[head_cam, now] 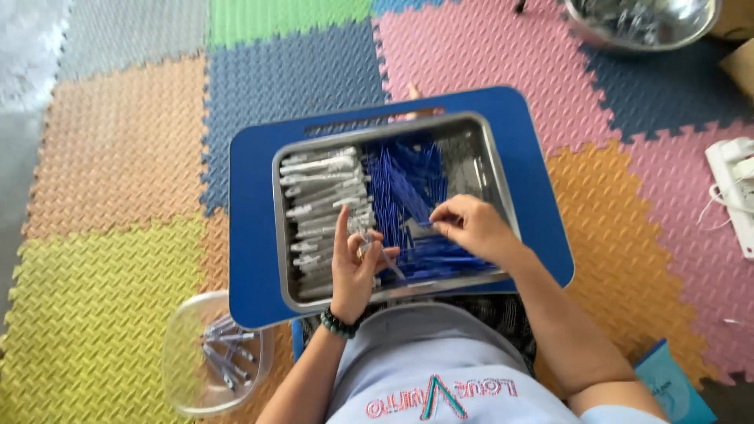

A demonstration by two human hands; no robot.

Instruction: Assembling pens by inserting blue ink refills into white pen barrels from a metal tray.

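Lap first: grey shirt (428,369) at bottom edge, blue lap desk (251,235) across the knees, metal tray (495,169) sitting on it. Tray holds clear tubes (322,188) stacked on its left side, blue sticks (404,184) heaped in the middle and toward the near right.

From my feed, left hand (353,267) is over the near edge of the tray, fingers pinched on one clear tube (371,245), index finger pointing up; beaded bracelet (339,323) on that wrist. Right hand (470,224) rests on the blue pile, fingertips closed on a blue stick (424,222).

Clear plastic tub (188,377) on the floor by the left elbow, a few finished pieces (228,349) inside. Foam floor mat (118,157) in coloured squares underneath. Steel bowl (695,20) top right, contents too blurred to tell. White power strip (734,192) at the right edge.
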